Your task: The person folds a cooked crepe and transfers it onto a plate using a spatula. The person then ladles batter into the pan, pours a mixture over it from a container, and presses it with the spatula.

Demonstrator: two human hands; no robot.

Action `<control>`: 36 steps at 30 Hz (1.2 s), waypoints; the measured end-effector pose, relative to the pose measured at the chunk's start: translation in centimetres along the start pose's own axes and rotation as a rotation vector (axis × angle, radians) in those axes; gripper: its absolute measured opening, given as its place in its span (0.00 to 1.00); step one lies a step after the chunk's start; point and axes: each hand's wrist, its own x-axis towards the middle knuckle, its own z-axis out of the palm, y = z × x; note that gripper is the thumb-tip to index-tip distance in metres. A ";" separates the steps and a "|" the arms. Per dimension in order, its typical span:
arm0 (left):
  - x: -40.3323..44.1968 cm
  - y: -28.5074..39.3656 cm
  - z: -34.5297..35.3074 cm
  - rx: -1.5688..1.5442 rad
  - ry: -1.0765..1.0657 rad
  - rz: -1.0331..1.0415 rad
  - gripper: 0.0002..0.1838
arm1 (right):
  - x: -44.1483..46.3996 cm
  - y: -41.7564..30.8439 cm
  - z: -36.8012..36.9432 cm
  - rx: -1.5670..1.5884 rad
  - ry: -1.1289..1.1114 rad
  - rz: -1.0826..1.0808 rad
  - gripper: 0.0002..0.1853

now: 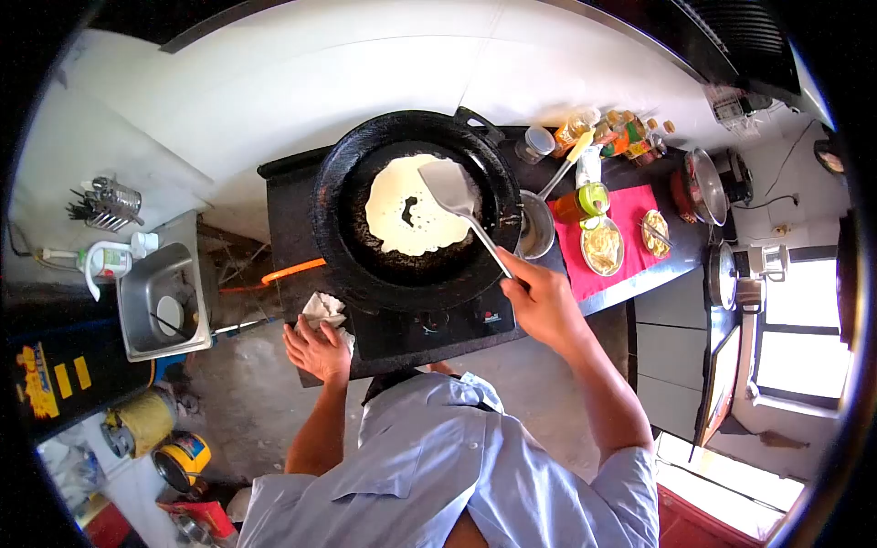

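Observation:
A large black wok (326,233) sits on the stove, and a pale, thin pancake (391,212) with a ragged hole near its middle lies in it. My right hand (545,300) is closed round the handle of a metal spatula (446,186), whose flat blade rests over the pancake's upper right part. At the counter's front left edge, my left hand (317,353) has its fingers bent over a crumpled whitish cloth (323,309). Part of the cloth is hidden under the palm.
Right of the wok stand a saucepan (537,226) and a pink mat (632,203) carrying two bowls of pale sliced food (602,248) and a green-lidded jar (592,198). Bottles (630,132) line the wall. A metal sink (137,315) is at left; an orange hose (292,269) reaches the stove.

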 end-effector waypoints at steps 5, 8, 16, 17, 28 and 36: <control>0.1 -0.3 -0.5 -0.025 0.002 0.038 0.33 | 3.0 -2.8 4.3 0.243 0.083 0.072 0.25; 0.0 -0.5 -0.8 -0.028 -0.003 0.066 0.33 | 3.8 -4.2 4.3 1.003 -0.071 0.409 0.20; 0.3 0.0 -1.6 -0.047 -0.006 0.075 0.32 | 3.6 -8.7 8.8 1.314 0.174 0.381 0.08; 0.3 -0.1 -1.6 -0.053 0.000 0.079 0.32 | 3.5 -8.4 9.3 1.268 0.197 0.356 0.09; 0.2 -0.3 -1.6 -0.052 -0.015 0.085 0.32 | 2.6 -8.9 5.8 1.359 -0.292 0.551 0.12; 0.5 0.0 -1.2 -0.082 -0.008 0.076 0.33 | 1.2 -9.4 7.1 1.644 -0.334 0.570 0.11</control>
